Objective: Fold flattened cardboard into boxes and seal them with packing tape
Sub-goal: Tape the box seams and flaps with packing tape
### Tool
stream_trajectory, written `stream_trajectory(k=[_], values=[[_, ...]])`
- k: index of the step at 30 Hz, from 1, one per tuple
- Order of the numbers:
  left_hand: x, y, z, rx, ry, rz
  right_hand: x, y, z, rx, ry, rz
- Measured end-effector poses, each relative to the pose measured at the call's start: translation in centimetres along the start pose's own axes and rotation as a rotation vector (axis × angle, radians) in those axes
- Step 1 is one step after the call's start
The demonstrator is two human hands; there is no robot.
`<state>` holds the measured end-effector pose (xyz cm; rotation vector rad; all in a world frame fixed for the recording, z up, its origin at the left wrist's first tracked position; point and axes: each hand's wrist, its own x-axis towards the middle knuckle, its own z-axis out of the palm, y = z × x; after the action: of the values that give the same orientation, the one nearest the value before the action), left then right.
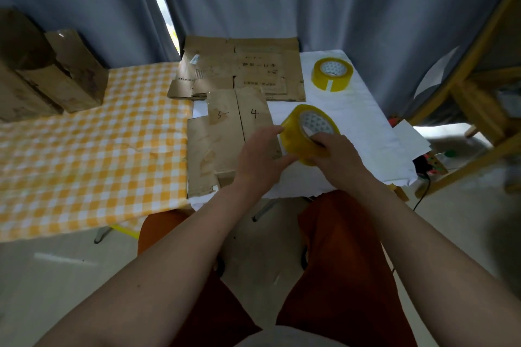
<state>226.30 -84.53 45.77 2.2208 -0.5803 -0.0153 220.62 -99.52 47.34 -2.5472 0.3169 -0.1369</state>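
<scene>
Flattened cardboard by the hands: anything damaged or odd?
Yes: the flattened cardboard marked 3 and 4 looks reused, with stains and torn patches on its near panel. The stack of flats behind it has ragged edges too.

We cannot see our right hand's (337,156) fingertips inside the tape roll (308,134), nor the flattened box (225,141) under our left hand (260,156).

One head-worn wide-angle view looks forward and down, close over the seated person's arms and tabletop (352,110)
</scene>
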Motion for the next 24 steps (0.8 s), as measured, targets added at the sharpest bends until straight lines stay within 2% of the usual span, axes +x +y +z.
stream_trajectory(k=[3,9,14,16,18,21,23,24], values=[[-0.5,0.1,-0.1,-0.149,0.117,-0.035,-0.4,-0.9,-0.6,-0.002,-0.021,-0.027],[-1.5,0.2,-1.3,-0.228,0.236,-0.05,-0.4,-2.7,-0.5,-0.038,-0.104,-0.11],[-1.4,-0.3,-2.9,-0.181,0.275,-0.26,-1.5,-3.4,0.7,0.019,-0.146,-0.246],[-1.6,-1.1,-3.3,-0.183,0.291,-0.333,-2.0,-3.0,1.2,-0.112,-0.103,-0.351],[-1.7,-2.1,-3.8,-0.173,0.3,-0.376,-1.9,-2.1,1.9,-0.145,0.037,-0.375],[-1.9,-2.7,-4.2,-0.264,0.297,-0.441,-1.4,-1.8,2.4,0.283,0.265,-0.224],[-2.2,-2.4,-4.2,-0.352,0.279,-0.467,-1.1,-2.6,2.5,0.552,0.314,-0.071],[-2.4,-2.3,-4.2,-0.384,0.264,-0.461,-0.9,-2.9,2.7,0.611,0.339,-0.002]])
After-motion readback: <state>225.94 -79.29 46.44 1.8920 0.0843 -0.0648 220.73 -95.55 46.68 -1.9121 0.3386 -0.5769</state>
